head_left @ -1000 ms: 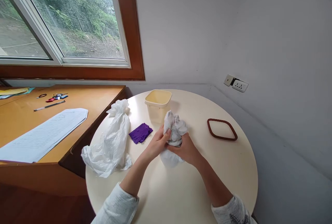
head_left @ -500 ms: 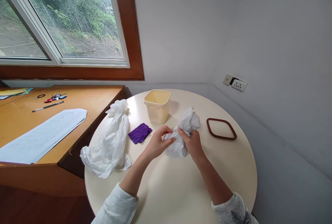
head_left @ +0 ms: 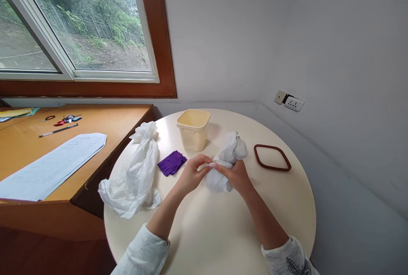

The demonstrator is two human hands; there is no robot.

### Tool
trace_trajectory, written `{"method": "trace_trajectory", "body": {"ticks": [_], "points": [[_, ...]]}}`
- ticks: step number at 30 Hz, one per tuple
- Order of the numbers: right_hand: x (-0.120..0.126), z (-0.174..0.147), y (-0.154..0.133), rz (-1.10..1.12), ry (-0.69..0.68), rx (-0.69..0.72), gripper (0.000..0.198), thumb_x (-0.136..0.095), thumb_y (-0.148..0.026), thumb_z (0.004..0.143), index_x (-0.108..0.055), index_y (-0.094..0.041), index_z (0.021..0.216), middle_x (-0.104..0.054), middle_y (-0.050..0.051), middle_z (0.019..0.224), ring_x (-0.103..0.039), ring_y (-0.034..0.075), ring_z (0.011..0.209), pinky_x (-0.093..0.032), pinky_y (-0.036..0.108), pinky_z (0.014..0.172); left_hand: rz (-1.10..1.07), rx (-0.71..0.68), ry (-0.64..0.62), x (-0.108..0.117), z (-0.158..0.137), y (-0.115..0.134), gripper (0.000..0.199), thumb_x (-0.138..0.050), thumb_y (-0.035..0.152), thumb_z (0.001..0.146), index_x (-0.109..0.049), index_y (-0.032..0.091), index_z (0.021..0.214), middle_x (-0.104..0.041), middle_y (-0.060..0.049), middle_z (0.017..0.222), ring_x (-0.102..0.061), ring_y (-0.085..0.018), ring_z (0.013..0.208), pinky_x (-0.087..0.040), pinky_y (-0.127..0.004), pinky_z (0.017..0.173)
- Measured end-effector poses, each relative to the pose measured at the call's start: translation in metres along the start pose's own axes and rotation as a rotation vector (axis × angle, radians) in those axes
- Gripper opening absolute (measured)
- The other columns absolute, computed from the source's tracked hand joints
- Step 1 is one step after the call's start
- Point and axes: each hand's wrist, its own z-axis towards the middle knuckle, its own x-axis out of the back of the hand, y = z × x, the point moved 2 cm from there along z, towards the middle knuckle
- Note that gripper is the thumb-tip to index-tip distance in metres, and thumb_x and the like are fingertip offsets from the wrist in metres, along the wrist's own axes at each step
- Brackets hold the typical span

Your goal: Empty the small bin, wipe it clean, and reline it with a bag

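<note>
The left hand [head_left: 192,174] pinched a strand of the bunched white plastic bag [head_left: 227,152] while the right hand [head_left: 238,177] clasped its gathered middle, over the round table [head_left: 210,236], nearer than the cream bin [head_left: 193,138]; a folded purple cloth [head_left: 172,163] lay to the left

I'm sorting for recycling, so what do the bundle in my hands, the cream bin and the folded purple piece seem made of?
White bundle: likely thin plastic film, fairly dull, given its crinkles. Cream bin: probably moulded plastic, smooth, with a rounded rim. Purple piece: matte, wrinkled; film or fabric, unclear.
</note>
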Motion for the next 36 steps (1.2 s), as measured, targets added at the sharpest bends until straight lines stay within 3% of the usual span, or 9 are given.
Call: {"method": "trace_trajectory", "body": {"ticks": [2, 6, 14, 18, 26, 31, 36], "points": [[0.0, 0.0, -0.001, 0.02, -0.054, 0.006, 0.047, -0.075, -0.036, 0.056, -0.059, -0.016, 0.096, -0.066, 0.008, 0.092, -0.062, 0.022, 0.085, -0.051, 0.032, 0.072, -0.01, -0.009, 0.004, 0.0, 0.0, 0.001, 0.016, -0.056, 0.031, 0.08, -0.06, 0.015, 0.079, -0.058, -0.006, 0.084, -0.054, -0.017, 0.083, -0.042, -0.028, 0.077], [0.003, 0.0, -0.001, 0.049, 0.009, 0.014, 0.049, -0.073, -0.034, 0.058, -0.057, -0.016, 0.101, -0.065, 0.009, 0.096, -0.062, 0.022, 0.086, -0.051, 0.033, 0.073, -0.051, -0.027, -0.015, 0.002, -0.001, 0.004, 0.017, -0.056, 0.032, 0.08, -0.059, 0.015, 0.077, -0.057, -0.006, 0.087, -0.054, -0.018, 0.086, -0.042, -0.029, 0.079], [0.005, 0.003, 0.001, 0.057, 0.169, -0.039, 0.04, -0.071, -0.038, 0.059, -0.062, -0.013, 0.088, -0.067, 0.007, 0.083, -0.063, 0.022, 0.077, -0.049, 0.03, 0.064, -0.064, -0.073, -0.075, 0.002, -0.003, 0.008, 0.016, -0.057, 0.031, 0.08, -0.058, 0.016, 0.076, -0.055, -0.008, 0.093, -0.052, -0.02, 0.095, -0.039, -0.033, 0.087], [0.005, 0.003, 0.002, 0.079, 0.167, -0.058, 0.036, -0.069, -0.039, 0.061, -0.063, -0.012, 0.085, -0.067, 0.008, 0.081, -0.063, 0.022, 0.075, -0.049, 0.029, 0.063, -0.063, -0.075, -0.088, 0.001, -0.003, 0.009, 0.017, -0.056, 0.031, 0.08, -0.057, 0.015, 0.076, -0.056, -0.008, 0.091, -0.052, -0.02, 0.093, -0.04, -0.032, 0.085], [-0.002, -0.003, -0.003, 0.047, 0.127, -0.004, 0.029, -0.066, -0.04, 0.063, -0.061, -0.015, 0.077, -0.065, 0.004, 0.071, -0.062, 0.019, 0.068, -0.047, 0.029, 0.062, 0.248, -0.019, 0.01, -0.009, -0.006, 0.013, 0.022, -0.06, 0.038, 0.076, -0.054, 0.017, 0.075, -0.055, -0.001, 0.075, -0.05, -0.014, 0.071, -0.038, -0.024, 0.062], [-0.002, -0.003, -0.002, -0.02, 0.19, 0.021, 0.028, -0.065, -0.041, 0.065, -0.059, -0.015, 0.074, -0.063, 0.003, 0.068, -0.059, 0.018, 0.066, -0.046, 0.026, 0.06, 0.342, -0.111, -0.004, -0.012, -0.006, 0.011, 0.023, -0.05, 0.034, 0.084, -0.059, 0.017, 0.072, -0.054, -0.003, 0.075, -0.05, -0.014, 0.07, -0.038, -0.026, 0.064], [0.003, 0.001, 0.005, 0.026, 0.23, -0.007, 0.03, -0.063, -0.044, 0.066, -0.054, -0.016, 0.065, -0.055, 0.0, 0.06, -0.052, 0.014, 0.058, -0.042, 0.024, 0.052, 0.302, -0.167, -0.016, -0.012, -0.007, 0.012, 0.019, -0.051, 0.032, 0.084, -0.059, 0.017, 0.074, -0.056, -0.005, 0.081, -0.052, -0.016, 0.077, -0.041, -0.029, 0.072]]}}
